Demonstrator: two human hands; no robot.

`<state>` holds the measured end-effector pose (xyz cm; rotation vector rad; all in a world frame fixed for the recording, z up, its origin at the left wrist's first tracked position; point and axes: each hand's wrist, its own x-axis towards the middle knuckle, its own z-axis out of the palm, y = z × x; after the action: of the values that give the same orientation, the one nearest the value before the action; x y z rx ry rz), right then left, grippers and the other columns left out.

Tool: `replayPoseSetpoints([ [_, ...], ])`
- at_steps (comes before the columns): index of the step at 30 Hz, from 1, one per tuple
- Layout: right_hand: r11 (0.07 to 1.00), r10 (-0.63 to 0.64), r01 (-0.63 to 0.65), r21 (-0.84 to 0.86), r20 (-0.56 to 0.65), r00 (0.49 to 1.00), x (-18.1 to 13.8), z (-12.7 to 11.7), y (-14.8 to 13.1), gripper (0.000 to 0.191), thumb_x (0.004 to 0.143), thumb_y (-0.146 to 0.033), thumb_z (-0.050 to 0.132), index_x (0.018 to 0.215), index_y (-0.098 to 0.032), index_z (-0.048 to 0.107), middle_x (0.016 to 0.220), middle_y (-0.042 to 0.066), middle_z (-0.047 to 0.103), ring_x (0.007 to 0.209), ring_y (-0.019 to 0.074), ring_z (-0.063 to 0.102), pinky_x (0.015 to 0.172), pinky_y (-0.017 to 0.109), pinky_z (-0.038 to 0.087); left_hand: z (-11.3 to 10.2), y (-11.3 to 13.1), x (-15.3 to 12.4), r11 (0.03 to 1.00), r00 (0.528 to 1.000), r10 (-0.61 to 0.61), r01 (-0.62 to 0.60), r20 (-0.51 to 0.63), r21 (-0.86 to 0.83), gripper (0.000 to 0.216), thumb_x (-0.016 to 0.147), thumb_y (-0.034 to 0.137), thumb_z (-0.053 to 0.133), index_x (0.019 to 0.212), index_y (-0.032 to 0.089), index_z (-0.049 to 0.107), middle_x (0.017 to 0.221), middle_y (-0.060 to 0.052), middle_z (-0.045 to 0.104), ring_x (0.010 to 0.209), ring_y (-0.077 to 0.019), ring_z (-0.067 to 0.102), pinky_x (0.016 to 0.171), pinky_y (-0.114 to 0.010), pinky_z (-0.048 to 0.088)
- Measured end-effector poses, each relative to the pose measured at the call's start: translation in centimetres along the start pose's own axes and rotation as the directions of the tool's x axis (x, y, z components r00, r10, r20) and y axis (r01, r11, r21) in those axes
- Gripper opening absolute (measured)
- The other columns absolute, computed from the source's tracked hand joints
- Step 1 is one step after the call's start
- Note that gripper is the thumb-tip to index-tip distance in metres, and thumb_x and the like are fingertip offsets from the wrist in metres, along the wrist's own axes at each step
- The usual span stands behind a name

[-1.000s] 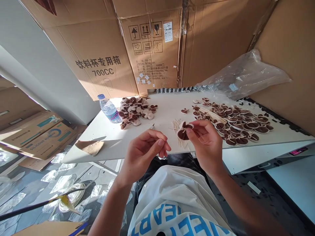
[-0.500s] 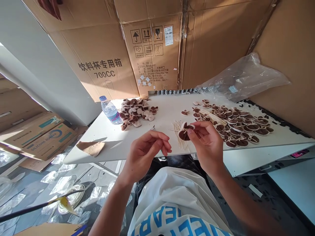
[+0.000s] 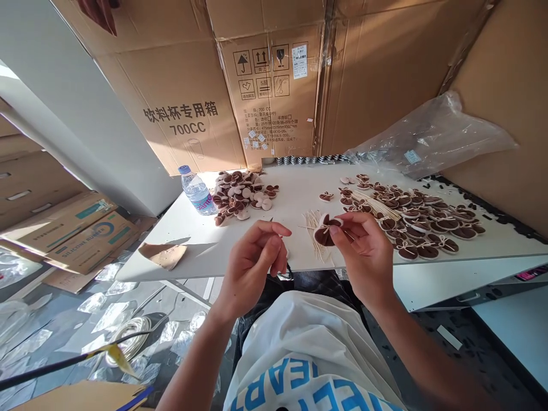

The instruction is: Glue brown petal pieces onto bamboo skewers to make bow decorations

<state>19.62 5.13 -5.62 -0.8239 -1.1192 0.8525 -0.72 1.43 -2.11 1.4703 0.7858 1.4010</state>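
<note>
Because the right hand [image 3: 366, 245] grips the brown felt piece [image 3: 323, 236] by one side only, thumb on the face and fingers behind, it could slip or turn if that pinch eases. The pale string bow [image 3: 326, 228] sits close to the thumb tip; a careless drag of the thumb might pull a loop loose. Another risk, as I judge it: a low sweep of either hand could scatter the loose strings [image 3: 315, 249] on the table [image 3: 295, 188].

Position: felt piece at the right hand's fingertips, on the side facing the left hand [image 3: 257, 254], well apart from it. Left hand's fingers loosely curled, thumb against them; no object seen there, though a thin strand could be hidden, so cannot tell.

Surroundings: loose strings just beyond the gap between the hands, partly behind the felt piece. Wide spread of similar pieces [image 3: 422, 216] beyond the right hand and to its right; another heap [image 3: 242, 193] beyond the left hand, water bottle [image 3: 198, 194] beside it.
</note>
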Motion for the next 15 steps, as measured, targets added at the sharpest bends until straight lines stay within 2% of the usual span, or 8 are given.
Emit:
replayPoseSetpoints([
  [3,1.000,0.001,-0.001,-0.004,-0.005,1.000,-0.03,0.05,0.03,0.025,0.092,-0.039,0.088,0.106,-0.024,0.073,0.100,0.003,0.076,0.094,0.0171,0.074,0.086,0.031,0.065,-0.11,0.20,0.12,1.000,1.000,0.014,-0.013,-0.020,0.003,0.017,0.111,0.031,0.066,0.123,0.020,0.063,0.080,-0.002,0.076,0.070,-0.0130,0.067,0.073,-0.026,0.058],
  [6,1.000,-0.001,0.001,-0.010,-0.004,1.000,-0.08,0.05,0.05,0.024,0.092,-0.038,0.088,0.105,-0.025,0.074,0.099,0.002,0.076,0.093,0.0163,0.074,0.085,0.029,0.065,-0.28,0.35,0.19,0.999,1.000,-0.020,0.019,-0.024,-0.042,0.016,0.110,0.028,0.069,0.122,0.020,0.062,0.094,-0.007,0.085,0.082,-0.0158,0.078,0.084,-0.029,0.064],
  [10,1.000,0.002,-0.002,-0.006,-0.002,1.000,-0.10,0.03,0.07,0.023,0.091,-0.038,0.088,0.105,-0.025,0.074,0.101,0.003,0.077,0.094,0.0161,0.074,0.086,0.028,0.064,-0.45,0.48,0.21,0.995,0.997,-0.070,0.068,-0.029,-0.078,0.018,0.105,0.024,0.076,0.116,0.020,0.062,0.107,-0.010,0.088,0.094,-0.0210,0.086,0.094,-0.034,0.068],
  [15,1.000,-0.002,0.002,-0.009,0.005,1.000,-0.09,0.06,0.16,0.023,0.092,-0.038,0.088,0.105,-0.025,0.074,0.101,0.003,0.077,0.094,0.0169,0.075,0.085,0.030,0.065,-0.42,0.49,0.07,0.996,0.996,-0.066,0.062,-0.066,-0.060,0.025,0.096,0.020,0.086,0.107,0.021,0.064,0.104,-0.009,0.089,0.094,-0.0234,0.088,0.092,-0.033,0.070],
])
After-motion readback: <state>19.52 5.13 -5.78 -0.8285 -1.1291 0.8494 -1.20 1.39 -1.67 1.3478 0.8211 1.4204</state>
